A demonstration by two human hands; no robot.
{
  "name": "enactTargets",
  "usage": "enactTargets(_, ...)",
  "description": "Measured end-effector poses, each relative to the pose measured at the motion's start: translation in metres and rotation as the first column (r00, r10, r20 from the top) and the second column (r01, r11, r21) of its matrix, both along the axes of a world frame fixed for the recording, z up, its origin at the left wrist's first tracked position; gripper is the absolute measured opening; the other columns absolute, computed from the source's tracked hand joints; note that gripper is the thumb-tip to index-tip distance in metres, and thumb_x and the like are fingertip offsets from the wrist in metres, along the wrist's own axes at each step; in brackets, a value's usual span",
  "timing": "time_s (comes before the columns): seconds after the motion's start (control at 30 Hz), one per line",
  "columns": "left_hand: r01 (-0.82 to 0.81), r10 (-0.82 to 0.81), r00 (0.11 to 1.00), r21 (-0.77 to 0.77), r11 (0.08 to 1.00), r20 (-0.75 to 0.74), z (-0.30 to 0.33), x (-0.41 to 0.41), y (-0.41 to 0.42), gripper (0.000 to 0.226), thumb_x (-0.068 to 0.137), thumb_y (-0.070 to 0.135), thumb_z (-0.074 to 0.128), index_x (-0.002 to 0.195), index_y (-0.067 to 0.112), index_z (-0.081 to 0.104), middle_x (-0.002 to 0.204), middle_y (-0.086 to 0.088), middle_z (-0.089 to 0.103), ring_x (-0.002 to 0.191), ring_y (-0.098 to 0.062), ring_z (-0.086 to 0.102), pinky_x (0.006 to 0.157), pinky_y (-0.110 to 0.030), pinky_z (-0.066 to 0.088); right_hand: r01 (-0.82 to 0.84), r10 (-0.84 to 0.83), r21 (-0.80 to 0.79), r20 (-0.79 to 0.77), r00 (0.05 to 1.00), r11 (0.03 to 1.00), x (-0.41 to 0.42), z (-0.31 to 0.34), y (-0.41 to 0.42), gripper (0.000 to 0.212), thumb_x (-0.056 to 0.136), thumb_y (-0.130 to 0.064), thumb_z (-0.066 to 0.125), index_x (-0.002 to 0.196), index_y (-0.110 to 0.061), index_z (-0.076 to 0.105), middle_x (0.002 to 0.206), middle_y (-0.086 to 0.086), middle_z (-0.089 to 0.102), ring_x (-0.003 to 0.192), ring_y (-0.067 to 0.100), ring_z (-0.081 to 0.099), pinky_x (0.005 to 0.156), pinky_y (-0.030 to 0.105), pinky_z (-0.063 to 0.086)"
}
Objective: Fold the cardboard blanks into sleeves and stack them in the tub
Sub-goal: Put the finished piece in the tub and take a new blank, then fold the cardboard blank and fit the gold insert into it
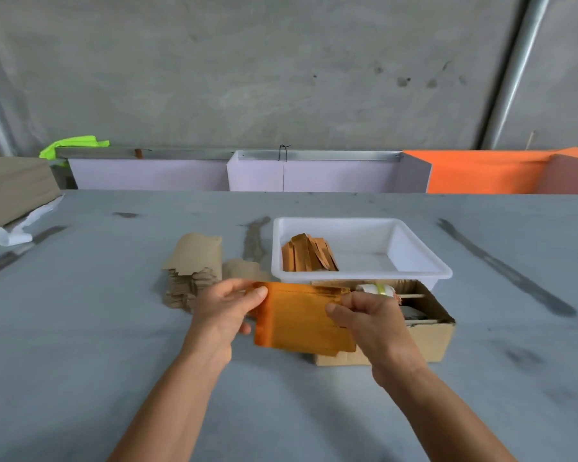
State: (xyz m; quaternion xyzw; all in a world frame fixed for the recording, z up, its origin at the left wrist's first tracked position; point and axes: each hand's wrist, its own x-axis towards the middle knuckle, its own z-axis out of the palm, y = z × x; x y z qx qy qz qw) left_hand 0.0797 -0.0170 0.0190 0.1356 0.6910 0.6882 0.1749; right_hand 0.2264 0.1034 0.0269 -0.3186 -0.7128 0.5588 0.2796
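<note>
An orange cardboard blank (297, 320) is held above the table between both hands. My left hand (224, 311) pinches its upper left corner with thumb and fingers. My right hand (369, 320) grips its right edge, thumb on the front face. Beyond them stands a white tub (417, 261), and several folded orange sleeves (309, 256) lean together in its left part. A stack of plain brown blanks (192, 271) lies on the table left of the tub, partly behind my left hand.
An open brown cardboard box (437, 338) with a tape roll and sticks sits right under my right hand, against the tub's front. Grey table (80, 328) all around. White and orange panels stand along the far edge, crumpled white paper at far left.
</note>
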Motion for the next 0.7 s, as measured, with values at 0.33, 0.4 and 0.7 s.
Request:
enactTargets(0.33,0.263,-0.271,0.952,-0.072,0.962,-0.141,0.005,0.056,0.011,0.009,0.080,0.004,0.070,0.074,0.011,0.071,0.060,0.003,0.067,0.053,-0.002,0.059,0.041,-0.018,0.042,-0.015,-0.003,-0.073,-0.237,0.972,0.997,0.074,-0.010,0.023,0.013,0.087,-0.006,0.063,0.079,-0.008,0.072,0.071,0.003,0.072,0.060,0.009,0.066,0.050,0.013,0.047)
enactTargets(0.4,0.255,-0.268,0.926,-0.082,0.963,-0.266,0.002,0.066,0.013,0.015,0.078,0.003,0.072,0.069,0.015,0.070,0.061,0.001,0.067,0.050,-0.004,0.056,0.043,-0.017,0.042,-0.036,0.039,0.016,-0.306,0.951,0.999,0.086,-0.014,0.028,0.018,0.084,0.001,0.065,0.079,-0.014,0.074,0.076,0.005,0.074,0.064,0.013,0.067,0.052,0.015,0.048)
enactTargets(0.7,0.302,-0.396,0.440,-0.283,0.911,-0.806,-0.059,0.095,0.000,0.017,0.064,0.001,0.072,0.064,0.012,0.060,0.082,0.009,0.066,0.078,0.000,0.061,0.072,-0.013,0.047,-0.038,0.094,0.897,-0.004,0.996,0.440,0.132,-0.061,0.046,0.009,0.075,-0.009,0.073,0.070,-0.016,0.071,0.080,-0.012,0.066,0.076,0.015,0.062,0.062,0.033,0.049)
